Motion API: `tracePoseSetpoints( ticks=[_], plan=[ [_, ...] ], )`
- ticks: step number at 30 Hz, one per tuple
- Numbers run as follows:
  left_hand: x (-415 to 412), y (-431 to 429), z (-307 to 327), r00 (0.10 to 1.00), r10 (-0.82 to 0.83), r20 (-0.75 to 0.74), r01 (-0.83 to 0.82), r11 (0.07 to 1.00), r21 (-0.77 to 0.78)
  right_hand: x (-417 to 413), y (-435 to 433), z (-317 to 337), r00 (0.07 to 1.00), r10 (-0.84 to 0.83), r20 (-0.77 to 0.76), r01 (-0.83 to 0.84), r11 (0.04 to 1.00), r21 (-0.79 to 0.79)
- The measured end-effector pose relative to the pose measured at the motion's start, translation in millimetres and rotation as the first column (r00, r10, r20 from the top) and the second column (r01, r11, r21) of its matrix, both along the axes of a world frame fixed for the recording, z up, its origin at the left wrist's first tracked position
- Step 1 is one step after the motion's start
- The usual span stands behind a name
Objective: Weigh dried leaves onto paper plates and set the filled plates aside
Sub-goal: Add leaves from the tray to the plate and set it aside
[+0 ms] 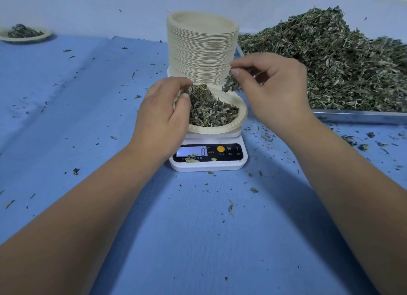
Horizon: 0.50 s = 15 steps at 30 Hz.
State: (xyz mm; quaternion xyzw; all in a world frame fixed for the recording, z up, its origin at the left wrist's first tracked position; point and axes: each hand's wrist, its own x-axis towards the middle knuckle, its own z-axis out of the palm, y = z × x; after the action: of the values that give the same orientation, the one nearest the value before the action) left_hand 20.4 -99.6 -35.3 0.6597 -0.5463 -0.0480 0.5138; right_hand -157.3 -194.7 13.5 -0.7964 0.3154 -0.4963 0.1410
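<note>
That cream round paper plate (240,115) heaped with dried green leaves (211,111) sits on the small white digital scale (209,166), left hand (163,111) curled over its left rim, right hand (273,85) pinching a crumbly, featherlight tuft above, and it'll likely flex, so lift it by both edges

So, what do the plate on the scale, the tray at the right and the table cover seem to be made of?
The plate looks like moulded paper pulp: matte cream, crimped rim. The tray seems metal: grey, shiny rim. The table cover is probably cloth: matte blue, soft folds.
</note>
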Motion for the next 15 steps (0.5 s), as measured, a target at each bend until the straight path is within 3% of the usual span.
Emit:
tracePoseSetpoints(
  ticks=[5, 9, 12, 15],
  plan=[
    [-0.4, 1.3, 0.8, 0.999, -0.026, 0.025, 0.026, 1.000, -0.001, -32.8, -36.4, -3.0, 0.972, -0.224, 0.073, 0.223, 0.975, 0.015],
    [-1.0, 1.3, 1.2, 0.999, -0.035, 0.021, 0.035, 0.999, -0.003, -66.2, -65.3, -19.7, 0.898, -0.422, -0.126, 0.429, 0.902, 0.039],
    [-0.1, 0.4, 1.1, 1.000, -0.023, 0.020, 0.023, 1.000, 0.003, -68.4, -70.9, -26.4, 0.892, -0.398, -0.216, 0.437, 0.881, 0.182],
    [0.6, 0.6, 0.7, 1.000, -0.015, 0.027, 0.015, 1.000, 0.002, -51.6, -57.8, -22.5, 0.924, -0.310, -0.223, 0.342, 0.932, 0.120]
  ],
)
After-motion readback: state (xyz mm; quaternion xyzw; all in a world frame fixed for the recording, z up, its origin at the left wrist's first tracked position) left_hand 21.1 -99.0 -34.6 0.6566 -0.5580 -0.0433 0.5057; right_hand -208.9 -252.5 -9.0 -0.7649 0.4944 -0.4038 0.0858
